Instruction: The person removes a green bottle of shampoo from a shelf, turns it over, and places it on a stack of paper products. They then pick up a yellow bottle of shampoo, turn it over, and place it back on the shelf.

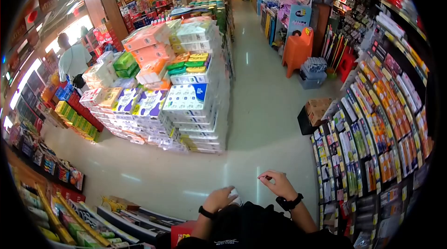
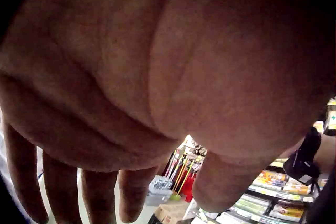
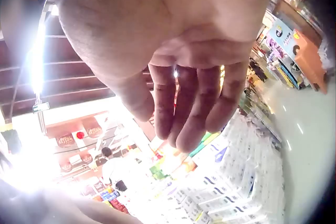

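Low in the head view, my left hand (image 1: 220,199) hovers in front of my dark clothing, a black band around its wrist. Its palm fills the left wrist view, with the fingers (image 2: 100,195) loosely extended and spread apart, touching nothing. My right hand (image 1: 279,186) is raised a little farther right, wearing a black watch (image 1: 289,201). In the right wrist view its fingers (image 3: 191,129) bend softly and hold nothing. Ahead of both hands stands a tall stack of wrapped tissue packs (image 1: 188,102), out of contact with them.
Shelves of small packaged goods (image 1: 372,132) line the right side. An aisle floor (image 1: 256,100) runs ahead, past a cardboard box (image 1: 318,109) and orange stacked stools (image 1: 298,50). A person in a light shirt (image 1: 74,60) stands left. Lower shelving (image 1: 125,223) sits at bottom left.
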### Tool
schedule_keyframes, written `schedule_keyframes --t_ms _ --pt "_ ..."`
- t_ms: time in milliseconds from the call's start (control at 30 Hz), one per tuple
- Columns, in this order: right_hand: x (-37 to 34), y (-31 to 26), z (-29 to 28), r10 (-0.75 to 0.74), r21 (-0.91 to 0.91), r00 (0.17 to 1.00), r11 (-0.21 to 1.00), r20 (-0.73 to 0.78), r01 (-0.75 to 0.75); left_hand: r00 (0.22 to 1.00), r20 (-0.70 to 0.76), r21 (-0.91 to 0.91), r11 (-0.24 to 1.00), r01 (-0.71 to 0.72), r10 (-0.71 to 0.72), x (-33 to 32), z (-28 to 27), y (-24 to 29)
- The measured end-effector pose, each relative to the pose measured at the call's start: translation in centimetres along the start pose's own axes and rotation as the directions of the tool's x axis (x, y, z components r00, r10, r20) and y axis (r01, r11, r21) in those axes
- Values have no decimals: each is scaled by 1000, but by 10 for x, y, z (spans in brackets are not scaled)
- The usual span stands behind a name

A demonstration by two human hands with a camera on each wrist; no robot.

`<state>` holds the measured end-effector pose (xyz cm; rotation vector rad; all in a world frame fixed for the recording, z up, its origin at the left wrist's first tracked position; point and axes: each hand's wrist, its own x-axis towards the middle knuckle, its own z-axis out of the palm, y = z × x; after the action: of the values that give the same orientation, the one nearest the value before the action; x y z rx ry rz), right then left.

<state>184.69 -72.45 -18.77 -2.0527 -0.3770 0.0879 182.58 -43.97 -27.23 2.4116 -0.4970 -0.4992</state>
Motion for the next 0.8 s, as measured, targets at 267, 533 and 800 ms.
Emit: schedule_keyframes --t_ms 267,533,800 --pt "135 46 -7 65 151 996 986 58 -73 971 -152 72 981 -178 187 138 -118 19" --pt "227 114 -8 149 209 949 955 279 -212 972 226 -61 997 -49 62 205 -91 -31" --pt "372 175 -48 113 237 958 955 263 -178 977 165 52 990 129 -136 305 -141 -70"
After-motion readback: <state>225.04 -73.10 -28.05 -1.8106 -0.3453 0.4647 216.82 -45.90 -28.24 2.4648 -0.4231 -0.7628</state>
